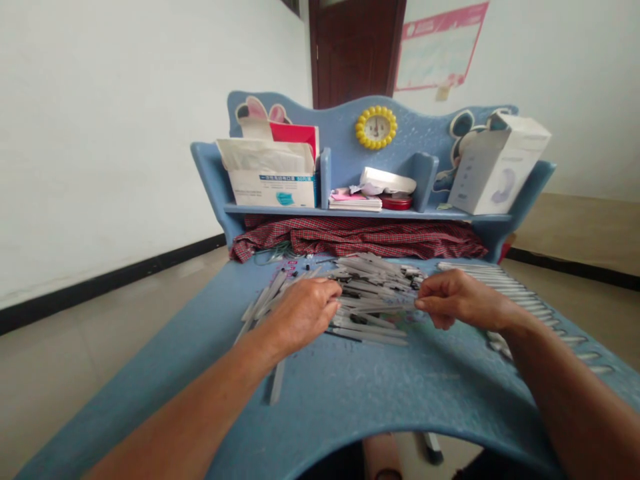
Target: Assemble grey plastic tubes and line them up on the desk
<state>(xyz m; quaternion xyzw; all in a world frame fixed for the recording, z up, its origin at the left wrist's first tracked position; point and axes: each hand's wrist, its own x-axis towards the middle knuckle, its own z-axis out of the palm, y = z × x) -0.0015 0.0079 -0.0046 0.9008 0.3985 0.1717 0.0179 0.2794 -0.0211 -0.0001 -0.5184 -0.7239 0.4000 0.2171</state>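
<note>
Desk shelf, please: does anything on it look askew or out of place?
Yes: the white box at the right end of the shelf leans tilted to one side rather than standing flat.

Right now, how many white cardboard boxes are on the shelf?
2. The left box stands in the left bay of the blue shelf; the right box leans at its right end. A white item in the middle bay could be a third; unclear.

The person sits bare-armed, both forearms (575,393) uncovered as far up as can be seen, and the left hand (300,313) and right hand (457,301) are bare too, wrists and fingers alike.
</note>
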